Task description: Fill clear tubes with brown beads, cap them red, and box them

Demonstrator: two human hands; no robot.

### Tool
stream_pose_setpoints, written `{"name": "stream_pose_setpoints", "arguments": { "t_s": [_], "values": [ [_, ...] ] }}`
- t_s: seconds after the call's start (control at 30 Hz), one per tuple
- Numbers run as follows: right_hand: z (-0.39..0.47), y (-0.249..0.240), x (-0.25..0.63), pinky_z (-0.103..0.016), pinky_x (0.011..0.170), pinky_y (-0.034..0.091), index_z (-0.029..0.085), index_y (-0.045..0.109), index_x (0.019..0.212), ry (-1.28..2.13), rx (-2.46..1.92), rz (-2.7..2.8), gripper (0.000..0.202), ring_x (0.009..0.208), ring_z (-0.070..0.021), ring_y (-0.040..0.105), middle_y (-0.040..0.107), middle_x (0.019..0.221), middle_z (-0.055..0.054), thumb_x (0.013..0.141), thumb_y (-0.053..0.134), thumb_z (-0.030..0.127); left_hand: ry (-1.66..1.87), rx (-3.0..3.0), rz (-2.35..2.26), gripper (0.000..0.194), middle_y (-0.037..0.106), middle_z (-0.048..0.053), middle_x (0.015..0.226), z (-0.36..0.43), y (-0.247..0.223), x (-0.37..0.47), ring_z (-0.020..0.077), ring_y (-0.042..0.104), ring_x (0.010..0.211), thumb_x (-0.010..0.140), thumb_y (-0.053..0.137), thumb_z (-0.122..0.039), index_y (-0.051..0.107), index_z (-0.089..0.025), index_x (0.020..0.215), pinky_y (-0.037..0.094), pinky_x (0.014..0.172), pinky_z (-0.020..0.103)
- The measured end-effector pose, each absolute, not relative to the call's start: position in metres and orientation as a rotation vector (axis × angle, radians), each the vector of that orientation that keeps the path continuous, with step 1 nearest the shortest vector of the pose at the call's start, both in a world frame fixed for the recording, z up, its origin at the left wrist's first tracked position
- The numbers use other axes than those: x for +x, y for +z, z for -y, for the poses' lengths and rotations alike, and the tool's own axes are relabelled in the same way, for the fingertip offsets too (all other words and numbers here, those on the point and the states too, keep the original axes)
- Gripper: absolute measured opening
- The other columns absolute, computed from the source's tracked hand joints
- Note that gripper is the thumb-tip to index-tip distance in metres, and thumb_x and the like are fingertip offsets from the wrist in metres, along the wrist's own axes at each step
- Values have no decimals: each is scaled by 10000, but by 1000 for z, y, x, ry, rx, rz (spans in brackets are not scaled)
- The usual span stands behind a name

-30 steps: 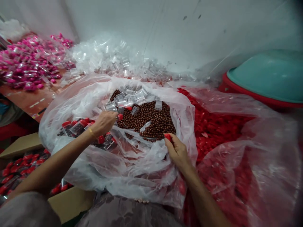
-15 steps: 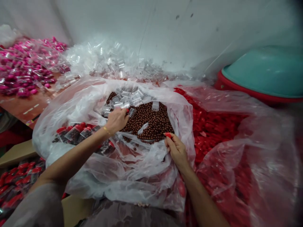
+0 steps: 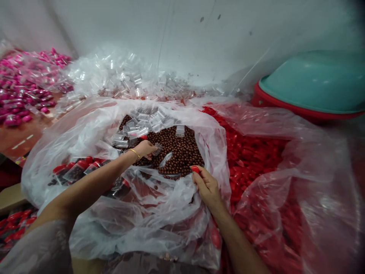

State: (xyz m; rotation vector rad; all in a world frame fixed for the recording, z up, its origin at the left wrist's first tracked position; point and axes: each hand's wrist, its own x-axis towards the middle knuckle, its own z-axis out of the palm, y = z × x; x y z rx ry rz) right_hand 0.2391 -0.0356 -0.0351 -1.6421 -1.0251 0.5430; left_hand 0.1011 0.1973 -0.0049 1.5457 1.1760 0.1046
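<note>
My left hand [image 3: 146,149] is closed on a small clear plastic container [image 3: 157,148], just over the heap of round brown balls [image 3: 176,150]. A red cap [image 3: 195,169] is pinched between the thumb and fingers of my right hand [image 3: 207,186], at the heap's right edge. The balls lie inside a large translucent plastic bag [image 3: 165,228] with its mouth spread open. Several empty clear containers [image 3: 142,121] are piled on the far side of the balls. Filled containers with red caps [image 3: 78,169] rest on the bag to the left, partly behind my left forearm.
A bag of red caps [image 3: 256,156] stands at the right. Behind, a teal basin [image 3: 316,83] sits on a red one [image 3: 285,104]. Clear containers [image 3: 122,78] are heaped along the wall, pink-capped ones [image 3: 25,87] at far left. A cardboard box [image 3: 11,198] is at lower left.
My left hand has moved from the clear containers toward me and right, now holding one over the balls. My right hand still pinches the red cap. The camera view has shifted slightly.
</note>
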Motion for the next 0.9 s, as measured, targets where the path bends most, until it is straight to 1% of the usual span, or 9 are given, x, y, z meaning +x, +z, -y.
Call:
{"name": "stream_pose_setpoints", "arguments": {
  "t_s": [0.1,0.2,0.37,0.43,0.53,0.63,0.73,0.83,0.9],
  "values": [
    [35,-36,239,-242,514,408,203,591,1007,527,-1642,1030,298,616,-146,517,531,651,-2,868,440,419,170,1381,-1175,236,479,-8,391,-203,-15,121,104,467,396,636,735,-187,534,-119,532,453,485,266],
    [35,-37,240,-242,504,402,205,590,1018,526,-1651,1016,305,596,-143,505,526,646,1,865,444,425,283,1318,-1154,219,485,-24,431,-206,-23,143,97,484,422,655,721,-185,520,-130,590,452,513,254],
    [35,-37,240,-232,458,359,196,576,1016,576,-1634,976,321,501,-111,427,472,611,27,865,448,447,527,1203,-982,185,584,-25,702,-191,-23,151,56,529,547,709,676,-224,531,-144,790,472,642,229],
    [34,-36,240,-228,440,336,188,575,1001,590,-1617,967,328,471,-98,391,452,598,35,863,450,458,623,1162,-861,243,603,-18,775,-183,-23,143,59,548,640,677,704,-238,540,-142,830,466,710,224],
    [33,-36,239,-227,425,317,184,575,1023,591,-1611,959,359,455,-92,370,455,595,36,853,457,477,743,1100,-642,377,626,-10,817,-173,-22,129,84,561,754,564,781,-232,563,-134,856,443,789,233],
    [32,-36,238,-228,417,313,179,572,1073,591,-1607,936,412,451,-93,366,460,589,36,832,471,497,765,1069,-535,496,645,-3,857,-167,-20,116,103,571,812,484,824,-218,579,-138,907,431,839,254],
    [33,-34,236,-228,410,311,166,574,1105,594,-1618,894,448,448,-95,361,449,573,41,826,476,502,737,1072,-507,520,652,12,871,-162,-15,102,112,577,811,464,844,-244,599,-136,909,437,840,269],
    [33,-26,233,-236,451,377,171,597,1087,544,-1653,915,425,508,-116,449,524,614,15,839,463,489,677,1057,-531,504,631,4,820,-155,-10,87,101,567,739,464,851,-325,600,-130,856,465,773,272],
    [31,-17,230,-268,575,463,179,617,1049,468,-1665,980,395,663,-150,554,623,759,-32,830,483,479,593,1019,-558,513,609,-5,793,-148,-7,78,93,561,700,470,846,-370,587,-130,842,481,727,275]
  ]
}}
